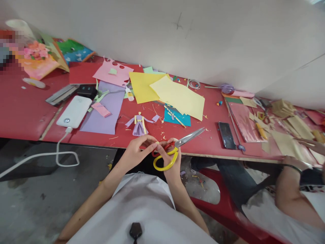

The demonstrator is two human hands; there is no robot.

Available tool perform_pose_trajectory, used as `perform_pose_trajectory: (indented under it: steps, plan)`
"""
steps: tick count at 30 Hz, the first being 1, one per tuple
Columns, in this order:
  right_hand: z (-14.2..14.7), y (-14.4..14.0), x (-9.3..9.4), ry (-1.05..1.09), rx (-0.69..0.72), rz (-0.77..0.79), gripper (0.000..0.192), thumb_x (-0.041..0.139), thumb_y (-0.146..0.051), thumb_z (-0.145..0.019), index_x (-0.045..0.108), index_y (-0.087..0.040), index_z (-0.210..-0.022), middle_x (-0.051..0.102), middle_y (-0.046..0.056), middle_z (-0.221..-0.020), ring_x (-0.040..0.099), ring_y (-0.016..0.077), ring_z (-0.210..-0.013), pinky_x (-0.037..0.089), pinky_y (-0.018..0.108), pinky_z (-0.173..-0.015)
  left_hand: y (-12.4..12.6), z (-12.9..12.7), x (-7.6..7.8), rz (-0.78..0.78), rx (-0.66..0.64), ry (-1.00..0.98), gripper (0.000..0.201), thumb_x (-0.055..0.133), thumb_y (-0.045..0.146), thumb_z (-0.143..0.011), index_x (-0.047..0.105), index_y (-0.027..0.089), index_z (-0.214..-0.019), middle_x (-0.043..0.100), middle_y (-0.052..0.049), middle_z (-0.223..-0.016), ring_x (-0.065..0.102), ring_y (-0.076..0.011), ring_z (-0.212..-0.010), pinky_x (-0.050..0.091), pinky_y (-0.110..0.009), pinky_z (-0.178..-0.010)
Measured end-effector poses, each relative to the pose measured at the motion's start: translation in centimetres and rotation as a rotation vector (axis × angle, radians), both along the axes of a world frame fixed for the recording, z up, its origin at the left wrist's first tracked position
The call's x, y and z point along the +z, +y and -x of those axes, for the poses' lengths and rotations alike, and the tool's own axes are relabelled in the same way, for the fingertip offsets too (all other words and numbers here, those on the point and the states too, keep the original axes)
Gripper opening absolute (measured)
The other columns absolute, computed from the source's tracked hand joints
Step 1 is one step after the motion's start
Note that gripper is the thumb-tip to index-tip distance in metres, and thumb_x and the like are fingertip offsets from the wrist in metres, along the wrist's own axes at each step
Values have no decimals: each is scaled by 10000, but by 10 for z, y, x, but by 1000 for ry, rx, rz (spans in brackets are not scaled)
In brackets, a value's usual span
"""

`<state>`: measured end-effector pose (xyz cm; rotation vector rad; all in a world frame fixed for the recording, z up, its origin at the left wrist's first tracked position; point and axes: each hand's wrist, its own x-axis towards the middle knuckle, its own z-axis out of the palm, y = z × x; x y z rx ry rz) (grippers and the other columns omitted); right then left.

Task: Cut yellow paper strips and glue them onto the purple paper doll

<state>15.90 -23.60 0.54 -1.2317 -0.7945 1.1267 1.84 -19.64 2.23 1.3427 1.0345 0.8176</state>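
My right hand [173, 162] holds scissors [166, 163] with one yellow and one red handle loop. Their metal blades look closed and point up to the right over the table edge. My left hand [139, 149] meets it, thumb and fingers pinched together. Something tiny and pale shows at the fingertips, too small to name. Just beyond my hands a paper doll [139, 125] in a pleated purple dress with pale yellow strips lies on the red table [116, 140]. A small purple paper piece [155, 118] lies by its arm.
Yellow sheets [177, 96], a purple sheet [104, 118], a blue piece [186, 119] and a glue bottle [129, 94] lie behind. A corded power bank [74, 112] is left; a phone [226, 135] lies right. Another person's arm [289, 186] rests at the far right.
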Motion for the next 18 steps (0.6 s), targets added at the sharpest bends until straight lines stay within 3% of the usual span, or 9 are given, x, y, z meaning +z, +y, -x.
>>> perform_pose_trajectory:
  steps: [3,5,7,10,14,18]
  plan:
    - [1,1,1,-8,4,6,392,747,-310,-805,397,-248,-969,695,-40,-793,683,125,-695,561,277,-720,-2,-2,1,-41,7,9,202,619,381,-898,652,183,-882,686,-22,-860,660,-154,-807,514,-241,-743]
    - [1,0,1,-15,32,-5,359,705,-373,-843,390,-255,-968,677,-47,-749,658,122,-612,558,271,-647,-2,-2,0,-40,38,-32,193,638,366,-886,648,179,-842,675,-15,-821,653,-146,-780,519,-239,-746]
    - [1,-2,-3,-18,107,-31,329,593,-507,-899,384,-259,-955,638,-50,-680,598,118,-507,509,248,-508,-1,-3,-2,3,87,-102,188,673,366,-859,653,180,-837,673,-12,-815,649,-143,-770,527,-237,-731]
    - [-2,-12,-16,-52,291,-45,483,440,-727,-872,396,-252,-945,595,-34,-631,525,118,-440,396,225,-375,3,-3,0,61,189,-198,200,726,371,-809,671,183,-852,687,-15,-824,647,-145,-781,529,-231,-712]
    - [-11,-30,-35,-265,466,13,638,388,-833,-806,428,-234,-1022,578,-39,-637,474,103,-431,392,217,-390,10,-3,8,87,251,-267,205,766,358,-767,686,179,-823,680,-8,-778,620,-126,-737,510,-225,-702]
    - [-21,-38,-38,-530,549,-10,721,344,-860,-793,446,-214,-1098,585,-32,-665,496,112,-492,417,223,-466,14,-5,13,114,256,-266,204,781,356,-755,692,179,-807,688,-14,-792,621,-131,-761,500,-228,-707]
